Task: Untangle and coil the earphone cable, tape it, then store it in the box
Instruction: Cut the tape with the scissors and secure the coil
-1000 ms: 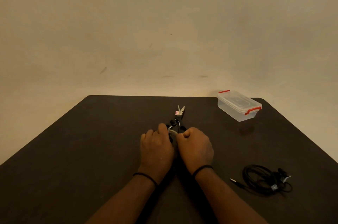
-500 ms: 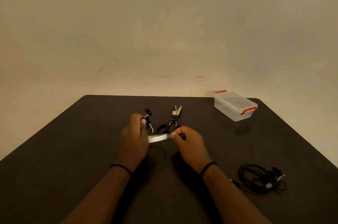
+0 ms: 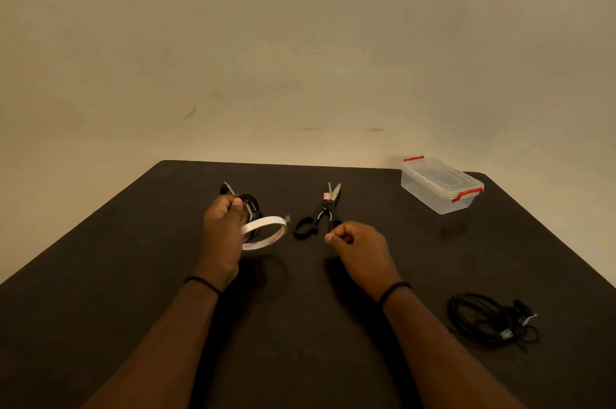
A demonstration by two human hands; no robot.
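Since the earlier frame the hands have drawn apart, the left hand point(image 3: 222, 228) gripping the coiled black earphone cable point(image 3: 250, 205) and white tape roll point(image 3: 265, 232), the right hand point(image 3: 358, 248) fisted, apparently empty, beside black-handled scissors point(image 3: 325, 211); next, keep the strip taut and cut cleanly.

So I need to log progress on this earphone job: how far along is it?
Partway. Done: the left hand grips a coiled black earphone cable. In hand: it also holds the white tape roll; whether tape is on the coil is unclear. The right hand is curled beside the scissors. Left: storing it in the closed clear box. Another cable bundle lies on the table.
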